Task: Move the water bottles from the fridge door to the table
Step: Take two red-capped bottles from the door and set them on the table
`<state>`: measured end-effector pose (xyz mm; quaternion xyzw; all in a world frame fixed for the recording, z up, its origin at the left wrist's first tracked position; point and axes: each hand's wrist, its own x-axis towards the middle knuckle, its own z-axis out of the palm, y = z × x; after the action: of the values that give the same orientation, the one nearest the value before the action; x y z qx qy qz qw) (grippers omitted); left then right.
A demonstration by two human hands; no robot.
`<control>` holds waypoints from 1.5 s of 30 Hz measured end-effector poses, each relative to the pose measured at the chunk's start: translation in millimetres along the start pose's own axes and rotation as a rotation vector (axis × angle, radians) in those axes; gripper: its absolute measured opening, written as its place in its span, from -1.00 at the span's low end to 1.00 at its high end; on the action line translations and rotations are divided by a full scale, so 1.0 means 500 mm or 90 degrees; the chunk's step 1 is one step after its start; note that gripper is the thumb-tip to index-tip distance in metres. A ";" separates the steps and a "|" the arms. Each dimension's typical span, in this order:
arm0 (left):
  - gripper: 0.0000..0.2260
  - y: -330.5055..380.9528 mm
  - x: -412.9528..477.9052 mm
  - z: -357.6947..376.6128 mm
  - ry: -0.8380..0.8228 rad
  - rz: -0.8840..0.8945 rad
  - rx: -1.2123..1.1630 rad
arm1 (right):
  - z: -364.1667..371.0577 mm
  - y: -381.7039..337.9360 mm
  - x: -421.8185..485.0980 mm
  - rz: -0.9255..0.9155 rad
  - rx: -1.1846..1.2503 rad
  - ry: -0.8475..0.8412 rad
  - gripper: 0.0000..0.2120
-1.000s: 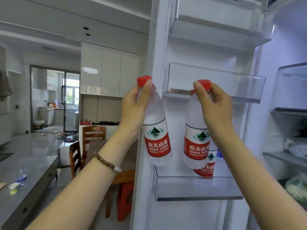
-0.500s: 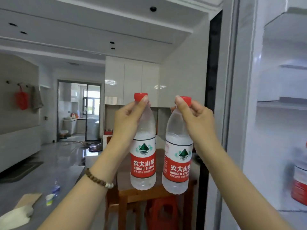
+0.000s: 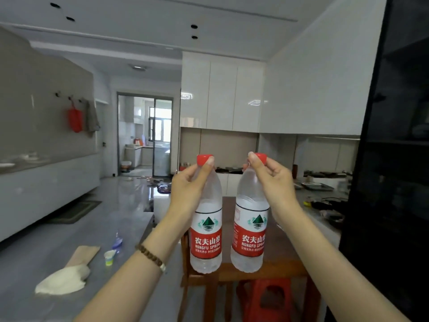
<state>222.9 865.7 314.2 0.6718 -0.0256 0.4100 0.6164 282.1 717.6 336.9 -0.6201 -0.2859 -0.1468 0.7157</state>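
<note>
Left hand (image 3: 188,191): fingers pinched round the neck of the left bottle (image 3: 206,231), thumb beside the red cap.
Right hand (image 3: 271,182): pinched likewise on the neck of the right bottle (image 3: 251,231).
Bottles: both hang upright in the air, side by side, apart, over the near edge of the wooden surface (image 3: 274,259).
Handling: full, so likely fairly heavy; thin walls that give; a neck hold lets them swing, a grip at the label seems steadier.
Beyond: red stool (image 3: 267,298) under the surface.
</note>
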 end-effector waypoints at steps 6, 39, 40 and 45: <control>-0.65 -0.193 0.170 0.043 -0.021 -0.025 0.049 | 0.028 0.230 0.182 0.045 0.006 -0.044 -0.75; -0.81 -1.285 0.755 0.225 -0.134 -0.411 0.063 | 0.082 1.319 0.762 0.387 -0.124 -0.025 -0.80; -0.75 -1.301 0.757 0.233 -0.128 -0.422 0.068 | 0.077 1.339 0.768 0.395 -0.119 -0.035 -0.81; -0.72 -1.367 0.758 0.269 -0.133 -0.437 0.100 | 0.050 1.419 0.790 0.421 -0.118 -0.084 -0.80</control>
<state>912.7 1093.1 -3.9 0.7247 0.1698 0.1094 0.6588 990.6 932.4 1.9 -0.7497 -0.1004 0.1078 0.6451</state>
